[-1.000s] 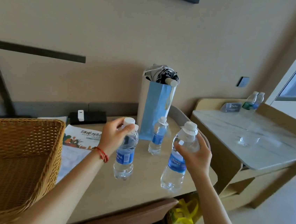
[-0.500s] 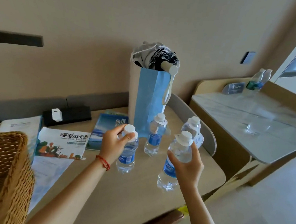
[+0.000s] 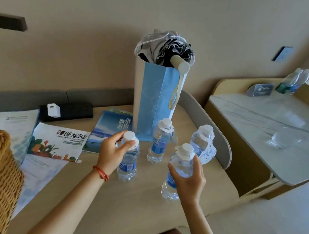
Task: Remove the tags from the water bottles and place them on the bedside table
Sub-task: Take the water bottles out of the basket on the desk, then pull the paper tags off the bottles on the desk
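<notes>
On desk (image 3: 140, 210), L hand (image 3: 110, 153) & R hand (image 3: 189, 179) each gripping 1 bottle

Readable items on my desk and beside it:
- Illustrated leaflet (image 3: 59, 142): heading 手绘游览, small English line beneath, roughly "Hand-drawn Tourism Map" (blurred).
- Blue booklet (image 3: 108, 131): 旅游指南.
- Sign card (image 3: 263, 89) on the marble-topped table (image 3: 263, 128): "The Blue", uncertain.
- Bottle labels and hanging tag (image 3: 208, 154): print illegible.

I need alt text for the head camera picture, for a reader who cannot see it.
Two hands each hold a tagged water bottle on a beige table: left hand grips one near its cap, right hand another. Two more bottles stand behind them, before a blue paper bag.
</notes>
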The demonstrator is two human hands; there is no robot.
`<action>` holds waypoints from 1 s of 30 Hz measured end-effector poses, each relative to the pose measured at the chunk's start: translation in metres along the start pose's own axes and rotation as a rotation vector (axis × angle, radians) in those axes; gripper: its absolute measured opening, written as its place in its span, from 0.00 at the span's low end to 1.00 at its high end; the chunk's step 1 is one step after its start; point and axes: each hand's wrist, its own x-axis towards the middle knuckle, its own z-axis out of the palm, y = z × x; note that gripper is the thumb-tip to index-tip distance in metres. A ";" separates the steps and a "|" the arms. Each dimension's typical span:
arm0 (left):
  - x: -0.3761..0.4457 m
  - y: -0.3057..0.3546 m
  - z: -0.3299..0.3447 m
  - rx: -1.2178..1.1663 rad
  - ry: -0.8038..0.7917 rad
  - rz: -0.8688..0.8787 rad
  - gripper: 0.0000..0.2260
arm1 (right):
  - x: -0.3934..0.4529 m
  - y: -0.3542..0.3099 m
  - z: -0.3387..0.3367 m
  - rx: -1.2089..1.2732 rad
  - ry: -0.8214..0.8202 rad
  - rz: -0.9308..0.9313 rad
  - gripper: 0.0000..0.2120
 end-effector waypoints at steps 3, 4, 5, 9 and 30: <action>-0.002 -0.001 -0.001 -0.008 0.002 -0.005 0.11 | -0.003 0.005 0.000 0.015 -0.014 0.024 0.32; -0.004 -0.001 -0.001 -0.009 -0.004 -0.004 0.11 | -0.004 0.007 -0.001 0.019 -0.023 0.025 0.32; -0.005 0.000 -0.001 -0.006 -0.008 -0.002 0.11 | -0.004 0.008 -0.001 0.019 -0.034 0.023 0.32; -0.009 0.002 -0.001 0.009 0.006 0.003 0.12 | -0.007 0.009 -0.005 0.025 -0.079 0.052 0.34; -0.023 0.016 -0.001 0.084 0.024 -0.055 0.23 | -0.022 0.013 -0.036 0.073 -0.244 0.105 0.42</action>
